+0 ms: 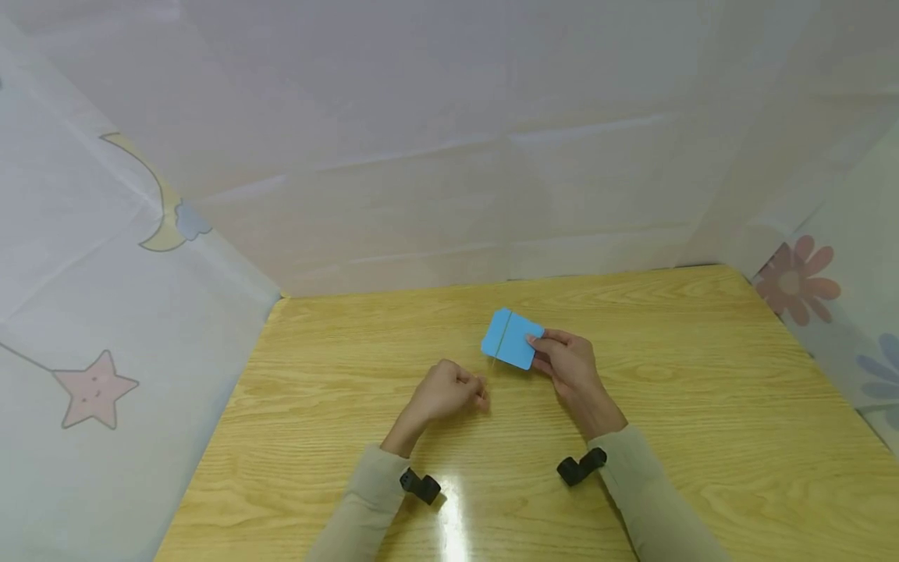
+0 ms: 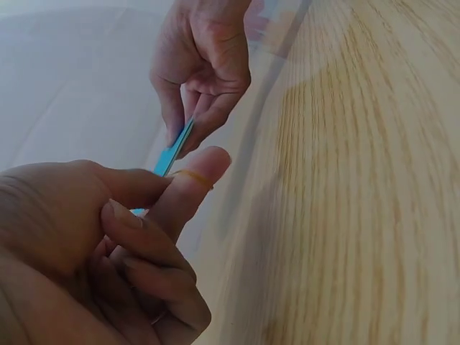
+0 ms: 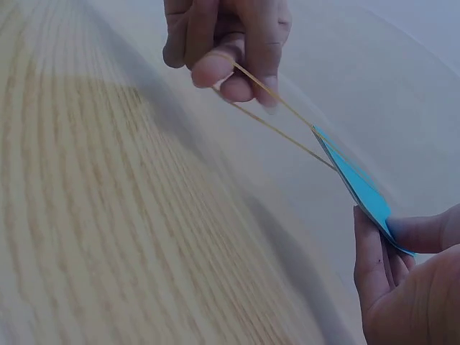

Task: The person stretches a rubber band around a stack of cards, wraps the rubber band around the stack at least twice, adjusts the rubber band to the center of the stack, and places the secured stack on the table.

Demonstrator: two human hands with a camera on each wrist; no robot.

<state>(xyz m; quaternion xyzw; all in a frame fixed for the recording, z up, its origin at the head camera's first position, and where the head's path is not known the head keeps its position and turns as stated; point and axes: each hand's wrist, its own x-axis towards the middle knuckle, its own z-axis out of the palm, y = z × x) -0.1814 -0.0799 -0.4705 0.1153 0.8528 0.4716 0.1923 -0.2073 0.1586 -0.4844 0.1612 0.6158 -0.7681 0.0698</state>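
Note:
My right hand [image 1: 570,367] pinches a flat blue card [image 1: 516,343] by its right end, with the thumb on top and fingers underneath. It is thin and has cut corners; from the side it looks like a few layers. A thin tan rubber band [image 3: 274,130] runs across the card's face near the far left end. From the card's edge the band stretches in two taut strands to my left hand [image 1: 449,388], where it loops over one digit near the tip [image 2: 192,176]. The left hand's other fingers are curled, and it stays apart from the card, to its lower left.
Both hands are above a wood-grain table [image 1: 316,468]. A pale cloth wall [image 1: 393,195] rises behind it, and printed cloth stands on both sides. Black wrist cameras [image 1: 420,485] are strapped over the sleeves.

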